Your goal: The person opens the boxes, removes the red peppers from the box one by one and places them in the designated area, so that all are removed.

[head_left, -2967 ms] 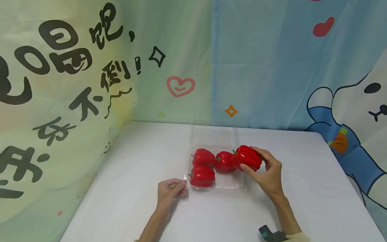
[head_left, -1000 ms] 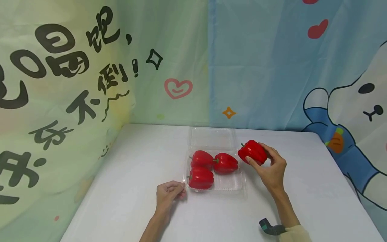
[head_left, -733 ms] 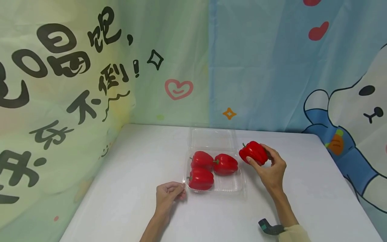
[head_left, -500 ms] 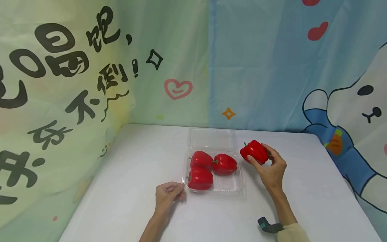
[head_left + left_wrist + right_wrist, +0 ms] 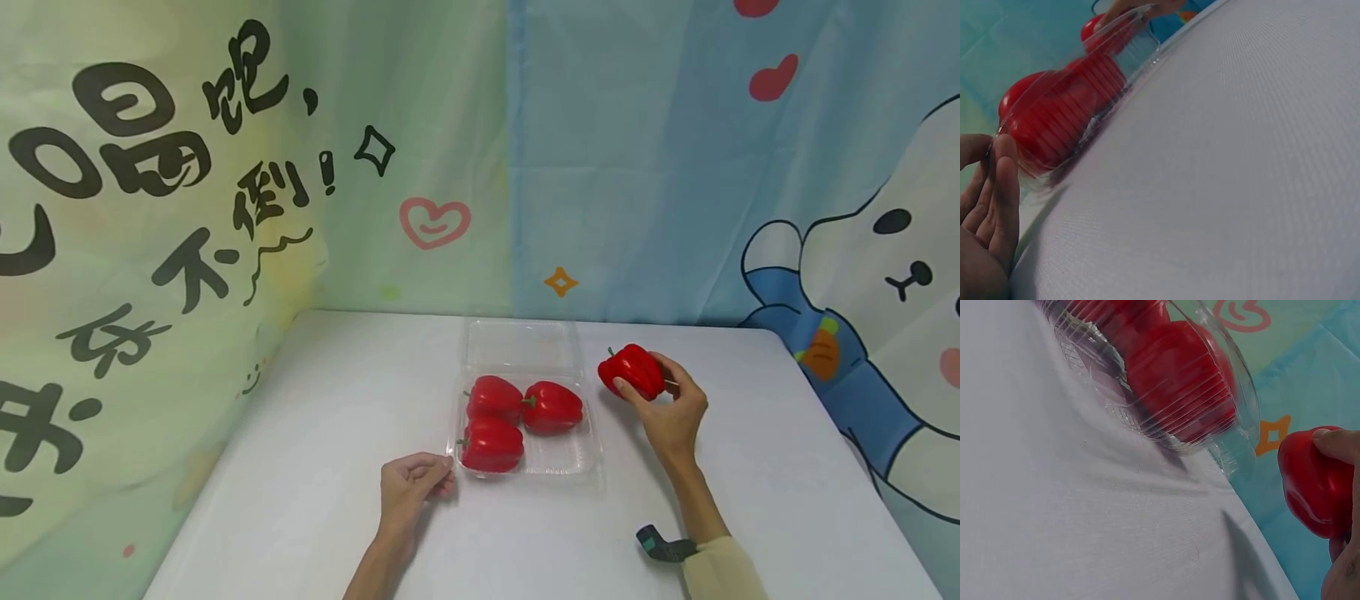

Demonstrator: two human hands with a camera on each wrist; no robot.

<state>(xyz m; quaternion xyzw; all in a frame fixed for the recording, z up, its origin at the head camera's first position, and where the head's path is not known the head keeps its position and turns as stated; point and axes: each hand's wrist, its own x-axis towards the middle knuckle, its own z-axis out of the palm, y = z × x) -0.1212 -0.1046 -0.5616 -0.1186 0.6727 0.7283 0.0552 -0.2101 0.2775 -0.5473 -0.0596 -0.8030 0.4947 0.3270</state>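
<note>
A red bell pepper [image 5: 632, 372] is gripped between the thumb and fingers of my right hand [image 5: 672, 417], raised to the right of a clear plastic clamshell box [image 5: 558, 458]. The right wrist view shows this bell pepper [image 5: 1313, 481] off the table, apart from the box. Three more red bell peppers lie in the box: one at back left [image 5: 493, 397], one at front left [image 5: 491, 445], one at right [image 5: 552, 407]. My left hand [image 5: 412, 492] pinches the box's rim at its front left corner; the left wrist view shows thumb and fingers [image 5: 1005, 150] on that edge.
The box's clear lid [image 5: 521, 343] lies folded open toward the back of the white table [image 5: 337, 400]. A printed cloth backdrop [image 5: 615, 167] hangs behind the table. A dark strap piece [image 5: 663, 546] sticks out at my right wrist.
My right hand has carried the bell pepper from over the box's right side out to the right, clear of the box. My left hand has stayed at the rim. The view has shifted slightly.
</note>
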